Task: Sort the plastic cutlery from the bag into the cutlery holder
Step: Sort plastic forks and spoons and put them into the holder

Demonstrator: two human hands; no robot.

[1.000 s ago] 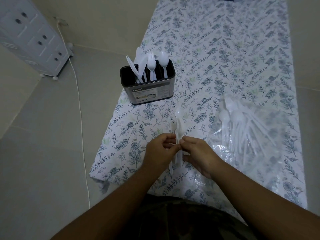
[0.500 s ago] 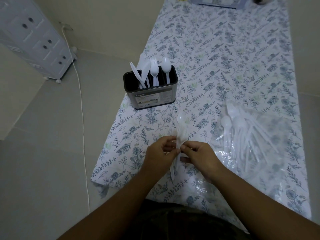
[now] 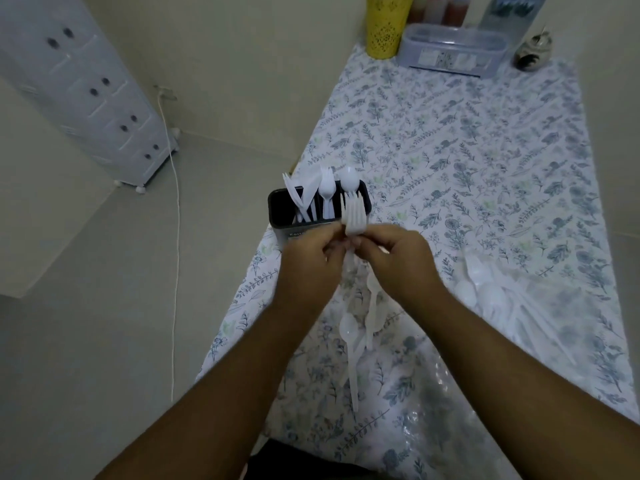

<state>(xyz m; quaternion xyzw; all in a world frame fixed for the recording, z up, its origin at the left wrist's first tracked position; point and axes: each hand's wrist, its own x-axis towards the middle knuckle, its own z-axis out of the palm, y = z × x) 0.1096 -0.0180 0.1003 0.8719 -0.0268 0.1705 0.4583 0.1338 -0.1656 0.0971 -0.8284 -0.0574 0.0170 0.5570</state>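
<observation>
Both hands pinch one white plastic fork [image 3: 354,216], tines up: left hand [image 3: 311,258] and right hand [image 3: 398,258] closed on its neck. Black cutlery holder [image 3: 282,211] just beyond the left hand, about five pieces inside. Two spoons [image 3: 348,329] lie below the hands; bag of cutlery [image 3: 512,299] right of the right hand

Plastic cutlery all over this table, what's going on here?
A person is sorting it. Both hands, left hand and right hand, pinch a white fork just in front of the black cutlery holder, which already has forks and spoons standing in it. Two spoons lie loose on the tablecloth, and the bag to the right holds more.
</observation>
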